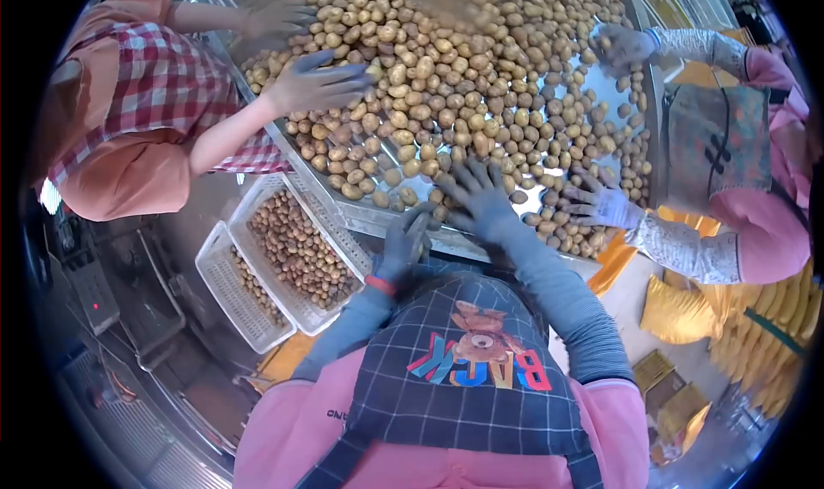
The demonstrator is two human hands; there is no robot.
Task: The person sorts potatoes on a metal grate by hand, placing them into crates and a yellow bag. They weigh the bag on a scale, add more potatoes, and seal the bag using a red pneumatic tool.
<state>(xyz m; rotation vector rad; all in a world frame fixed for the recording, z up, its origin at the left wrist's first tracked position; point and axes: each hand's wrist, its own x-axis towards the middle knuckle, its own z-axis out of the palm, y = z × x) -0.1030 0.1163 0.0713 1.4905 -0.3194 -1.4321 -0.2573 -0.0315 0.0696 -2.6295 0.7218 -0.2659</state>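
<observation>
My left hand (407, 242), in a grey glove with a red band at the wrist, is curled at the table's near edge. A dull potato (421, 230) appears to be between its fingers, partly hidden by the glove. My right hand (481, 199), also gloved in grey, reaches over the edge with its fingers spread on the nearest potatoes (459, 139). Many small yellow-brown potatoes cover the metal sorting table (360, 217), with pale surface showing between them near my right hand.
At left, a person in a checked apron (163, 77) has gloved hands (322, 86) over the pile. Another person's gloved hands (601, 202) work at right. White plastic crates (296, 219) of potatoes stand below left; yellow sacks (678, 309) lie lower right.
</observation>
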